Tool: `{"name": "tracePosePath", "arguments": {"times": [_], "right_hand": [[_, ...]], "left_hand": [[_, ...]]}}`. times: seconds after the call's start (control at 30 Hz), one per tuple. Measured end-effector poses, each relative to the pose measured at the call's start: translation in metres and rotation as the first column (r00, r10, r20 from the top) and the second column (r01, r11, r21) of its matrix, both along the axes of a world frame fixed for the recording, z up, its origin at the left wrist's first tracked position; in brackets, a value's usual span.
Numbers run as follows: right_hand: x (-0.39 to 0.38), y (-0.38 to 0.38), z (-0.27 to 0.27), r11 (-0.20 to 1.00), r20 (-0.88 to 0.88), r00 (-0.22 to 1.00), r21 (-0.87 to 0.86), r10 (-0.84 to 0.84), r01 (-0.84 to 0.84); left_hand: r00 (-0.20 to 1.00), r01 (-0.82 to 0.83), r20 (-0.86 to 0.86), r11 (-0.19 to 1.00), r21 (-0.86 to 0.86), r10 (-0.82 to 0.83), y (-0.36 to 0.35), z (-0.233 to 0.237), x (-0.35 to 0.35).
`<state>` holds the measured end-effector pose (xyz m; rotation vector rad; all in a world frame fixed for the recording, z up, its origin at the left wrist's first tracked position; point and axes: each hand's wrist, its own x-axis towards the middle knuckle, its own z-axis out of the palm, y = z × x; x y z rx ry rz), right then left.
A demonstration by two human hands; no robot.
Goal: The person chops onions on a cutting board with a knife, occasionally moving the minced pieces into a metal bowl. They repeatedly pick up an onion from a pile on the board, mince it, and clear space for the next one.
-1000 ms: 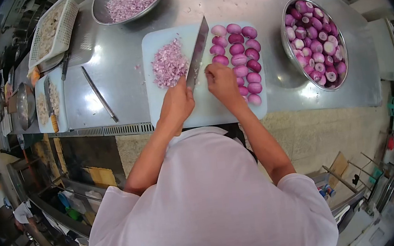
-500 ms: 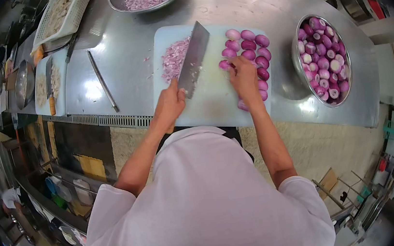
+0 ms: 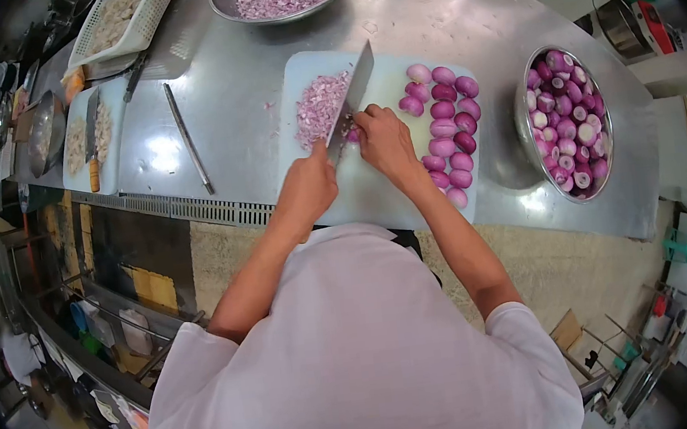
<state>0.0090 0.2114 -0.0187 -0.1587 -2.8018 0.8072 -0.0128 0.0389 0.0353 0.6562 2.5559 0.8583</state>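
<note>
Clenched on the cleaver point(image 3: 350, 103) handle, the left hand point(image 3: 309, 186) sets its blade against the right hand point(image 3: 384, 140), whose curled, tucked fingers pin a shallot point(image 3: 354, 135) to the cutting board point(image 3: 375, 198); chopped bits point(image 3: 319, 109) lie left of the blade; peeled halves point(image 3: 448, 126) wait just right, likely for easy reach.

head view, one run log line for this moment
left hand grips steel cleaver | right hand steadies peeled purple shallot | on white plastic cutting board

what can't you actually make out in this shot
- shallot being cut: head view, mostly hidden by right hand and cleaver.
- cleaver handle: head view, covered by left hand.
- top bowl: head view, far rim cut off by frame edge.
- basket contents: head view, too small and blurred.
</note>
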Motion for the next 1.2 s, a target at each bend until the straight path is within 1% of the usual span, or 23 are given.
{"name": "tracePosePath", "arguments": {"times": [0.07, 0.13, 0.17, 0.23, 0.37, 0.43, 0.53, 0.63, 0.67, 0.73, 0.8, 0.87, 0.93, 0.97, 1.03, 1.07, 1.13, 1.17, 1.2], "right_hand": [[-0.002, -0.001, 0.003, 1.000, 0.009, 1.000, 0.009, 0.002, -0.003], [0.002, 0.000, 0.003, 1.000, 0.025, 1.000, 0.030, 0.002, -0.003], [0.001, 0.002, 0.000, 1.000, -0.007, 1.000, 0.018, -0.002, 0.002], [0.003, 0.000, 0.000, 1.000, -0.038, 0.999, -0.005, -0.008, 0.007], [0.006, -0.004, -0.004, 1.000, -0.040, 0.999, -0.007, -0.015, 0.015], [0.006, 0.001, -0.004, 1.000, -0.064, 0.998, 0.005, -0.029, 0.030], [0.002, -0.001, -0.005, 0.999, -0.069, 0.997, -0.021, -0.038, 0.036], [0.009, -0.003, -0.008, 0.999, -0.071, 0.997, -0.002, -0.042, 0.041], [0.008, -0.001, -0.008, 0.999, -0.058, 0.997, -0.007, -0.046, 0.046], [0.007, -0.001, -0.007, 0.998, -0.051, 0.997, -0.019, -0.056, 0.055], [0.008, -0.002, -0.006, 0.996, -0.052, 0.996, -0.052, -0.068, 0.066], [0.010, -0.005, -0.008, 0.997, -0.060, 0.996, -0.048, -0.070, 0.067], [0.008, 0.001, -0.007, 0.997, -0.088, 0.993, -0.029, -0.077, 0.074], [0.010, 0.000, -0.009, 0.996, -0.065, 0.995, -0.038, -0.080, 0.077], [0.005, -0.002, -0.005, 0.995, -0.052, 0.995, -0.057, -0.086, 0.083], [0.005, -0.003, -0.005, 0.993, -0.060, 0.993, -0.057, -0.102, 0.099], [0.014, -0.006, -0.007, 0.993, -0.052, 0.992, -0.054, -0.111, 0.108], [0.013, -0.006, -0.010, 0.993, -0.047, 0.993, -0.051, -0.109, 0.106], [0.010, -0.003, -0.010, 0.993, -0.047, 0.993, -0.046, -0.108, 0.106]], "left_hand": [[1.000, -0.011, 0.028, 1.000, -0.019, 0.011, -0.002, -0.009, 0.000], [0.998, 0.042, -0.050, 0.997, 0.069, -0.039, 0.001, -0.013, -0.006], [0.998, 0.048, -0.055, 0.996, 0.075, -0.044, 0.001, -0.012, -0.005], [1.000, 0.015, -0.005, 0.998, 0.061, -0.015, -0.005, 0.007, 0.004], [0.997, 0.052, -0.053, 0.999, 0.003, -0.052, 0.002, -0.023, 0.000], [0.999, 0.015, 0.036, 1.000, 0.026, -0.016, 0.001, 0.009, -0.002], [1.000, 0.010, -0.011, 0.999, 0.037, -0.009, 0.002, -0.002, 0.007], [0.999, 0.036, -0.007, 0.999, 0.023, -0.036, 0.012, -0.012, -0.005], [0.999, 0.041, -0.012, 0.999, 0.029, -0.041, 0.011, -0.010, -0.003], [1.000, 0.008, -0.021, 1.000, 0.025, -0.007, 0.004, 0.011, 0.005], [0.999, 0.030, -0.027, 1.000, 0.007, -0.030, 0.012, -0.003, 0.000], [0.999, 0.046, -0.009, 0.999, -0.006, -0.046, 0.011, -0.013, 0.003], [0.999, 0.050, 0.007, 0.999, 0.001, -0.050, 0.015, 0.006, -0.004], [0.999, 0.054, 0.003, 0.999, 0.000, -0.054, 0.014, 0.007, -0.001], [1.000, 0.011, -0.025, 1.000, 0.005, -0.011, 0.009, 0.002, 0.009], [1.000, 0.014, -0.021, 1.000, -0.002, -0.014, 0.011, -0.010, 0.004], [0.990, 0.090, -0.110, 0.994, 0.059, -0.083, 0.021, -0.021, -0.004], [0.990, 0.092, -0.111, 0.994, 0.064, -0.084, 0.018, -0.023, -0.003], [0.999, 0.046, 0.000, 0.998, 0.046, -0.046, 0.018, 0.003, -0.002]]}}
